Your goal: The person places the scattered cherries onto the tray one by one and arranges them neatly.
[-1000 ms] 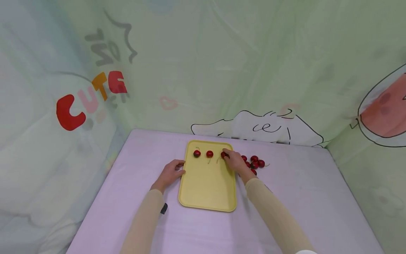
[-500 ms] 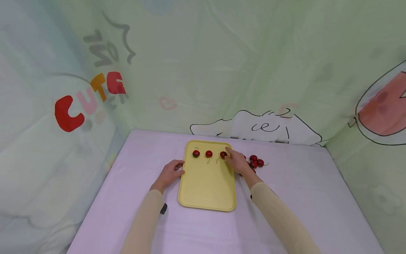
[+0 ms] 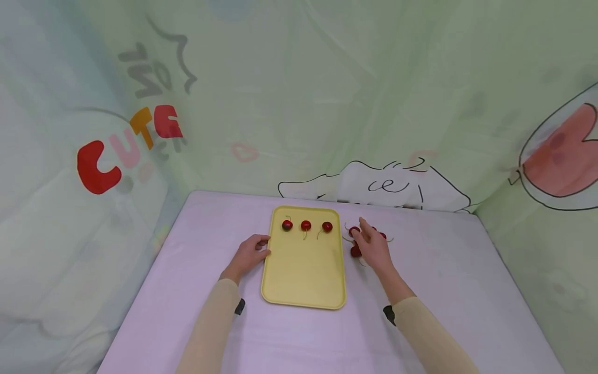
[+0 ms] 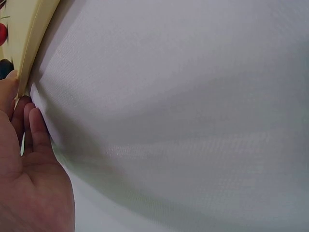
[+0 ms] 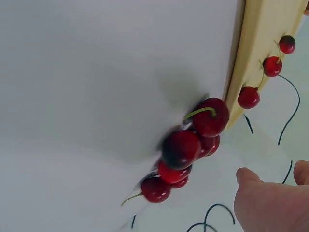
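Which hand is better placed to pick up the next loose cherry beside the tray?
Probably the right. The right hand is at the loose cherries beside the yellow tray, fingers apart, nothing visibly held. The left hand pinches the tray's left rim, across the tray from them.

Red cherries (image 3: 327,227), yellow tray (image 3: 302,275)

Printed cloth (image 3: 299,104) encloses a lilac table (image 3: 439,265) on 3 sides, booth-like.
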Tool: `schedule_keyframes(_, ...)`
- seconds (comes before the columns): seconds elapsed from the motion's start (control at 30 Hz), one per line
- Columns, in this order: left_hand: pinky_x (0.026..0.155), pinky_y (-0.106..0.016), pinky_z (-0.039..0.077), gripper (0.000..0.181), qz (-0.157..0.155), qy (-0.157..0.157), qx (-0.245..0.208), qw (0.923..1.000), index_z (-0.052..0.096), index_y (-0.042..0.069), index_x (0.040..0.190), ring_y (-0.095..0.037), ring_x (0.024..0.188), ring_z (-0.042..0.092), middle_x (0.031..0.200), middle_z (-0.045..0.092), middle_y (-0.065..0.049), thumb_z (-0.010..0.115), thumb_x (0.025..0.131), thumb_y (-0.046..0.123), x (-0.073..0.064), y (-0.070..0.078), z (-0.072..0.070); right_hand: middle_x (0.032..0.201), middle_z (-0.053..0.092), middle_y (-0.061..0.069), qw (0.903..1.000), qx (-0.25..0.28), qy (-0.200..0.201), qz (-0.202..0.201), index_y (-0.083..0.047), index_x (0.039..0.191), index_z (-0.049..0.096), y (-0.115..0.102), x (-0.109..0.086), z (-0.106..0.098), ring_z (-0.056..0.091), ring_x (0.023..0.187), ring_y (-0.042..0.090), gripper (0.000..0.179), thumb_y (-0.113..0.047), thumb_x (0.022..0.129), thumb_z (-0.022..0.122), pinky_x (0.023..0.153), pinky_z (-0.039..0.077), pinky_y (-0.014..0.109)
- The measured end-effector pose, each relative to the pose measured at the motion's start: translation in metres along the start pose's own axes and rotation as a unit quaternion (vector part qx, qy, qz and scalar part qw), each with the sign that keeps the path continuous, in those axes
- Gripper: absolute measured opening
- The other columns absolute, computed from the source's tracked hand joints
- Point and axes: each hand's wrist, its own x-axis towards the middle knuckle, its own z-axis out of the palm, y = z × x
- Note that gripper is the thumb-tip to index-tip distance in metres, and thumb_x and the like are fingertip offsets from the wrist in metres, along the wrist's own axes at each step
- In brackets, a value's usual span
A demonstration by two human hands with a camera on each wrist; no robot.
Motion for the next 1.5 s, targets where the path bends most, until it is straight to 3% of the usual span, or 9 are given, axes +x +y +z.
schedule_keyframes(0.37, 0.098, -0.037, 0.047, 0.045, 0.006, -0.001, 0.005, 1.0000, 0.056, 0.008, 0.134, -0.021, 0.109, 0.056, 0.122, 0.060, -0.007, 0.069, 0.092, 0.014, 0.000, -0.001, 0.001, 0.156, 0.028, 0.018, 0.9973, 0.007, 0.007, 0.072, -0.008, 0.155, 0.023, 0.028, -0.041, -0.024, 0.033, 0.140, 0.036, 0.065, -0.040, 0.103, 0.046, 0.109, 0.036, 0.047)
schedule_keyframes(0.63, 0.098, -0.039, 0.047, 0.045, 0.012, -0.002, 0.003, 0.9999, 0.055, 0.006, 0.134, -0.022, 0.108, 0.055, 0.123, 0.060, -0.008, 0.069, 0.092, 0.013, 0.001, -0.002, 0.000, 0.153, 0.030, 0.023, 0.9974, -0.024, -0.015, 0.066, -0.003, 0.154, 0.023, 0.087, -0.029, -0.012, 0.035, 0.137, 0.040, 0.068, -0.043, 0.103, 0.044, 0.109, 0.034, 0.051)
schedule_keyframes(0.93, 0.098, -0.038, 0.047, 0.045, 0.016, -0.001, -0.004, 0.9999, 0.056, 0.006, 0.134, -0.023, 0.109, 0.056, 0.123, 0.060, -0.008, 0.069, 0.092, 0.012, 0.001, -0.002, 0.000, 0.152, 0.032, 0.023, 0.9975, -0.043, 0.004, 0.056, 0.003, 0.151, 0.028, 0.071, -0.029, -0.009, 0.032, 0.139, 0.041, 0.063, -0.032, 0.103, 0.050, 0.112, 0.030, 0.051)
schedule_keyframes(1.17, 0.098, -0.038, 0.047, 0.045, 0.018, -0.002, 0.000, 0.9998, 0.056, 0.006, 0.134, -0.022, 0.108, 0.056, 0.123, 0.060, -0.008, 0.069, 0.092, 0.012, 0.001, -0.002, 0.001, 0.149, 0.037, 0.025, 0.9911, -0.099, 0.066, 0.061, 0.001, 0.151, 0.029, 0.105, -0.005, 0.019, 0.035, 0.137, 0.042, 0.069, -0.040, 0.101, 0.051, 0.106, 0.037, 0.054)
schedule_keyframes(1.3, 0.098, -0.038, 0.047, 0.044, 0.018, 0.000, -0.002, 0.9998, 0.056, 0.006, 0.134, -0.022, 0.108, 0.056, 0.123, 0.060, -0.008, 0.069, 0.092, 0.012, 0.000, -0.001, 0.001, 0.151, 0.035, 0.024, 0.9865, -0.102, 0.099, 0.082, 0.000, 0.152, 0.026, 0.108, 0.004, 0.034, 0.033, 0.139, 0.041, 0.069, -0.034, 0.100, 0.054, 0.107, 0.035, 0.054)
schedule_keyframes(1.5, 0.098, -0.039, 0.047, 0.044, 0.014, 0.000, -0.001, 0.9999, 0.056, 0.006, 0.134, -0.022, 0.108, 0.055, 0.122, 0.060, -0.008, 0.068, 0.092, 0.012, 0.000, -0.002, 0.002, 0.148, 0.037, 0.029, 0.9845, -0.102, 0.122, 0.074, 0.006, 0.149, 0.032, 0.084, -0.002, 0.035, 0.036, 0.136, 0.044, 0.060, -0.019, 0.099, 0.056, 0.107, 0.035, 0.055)
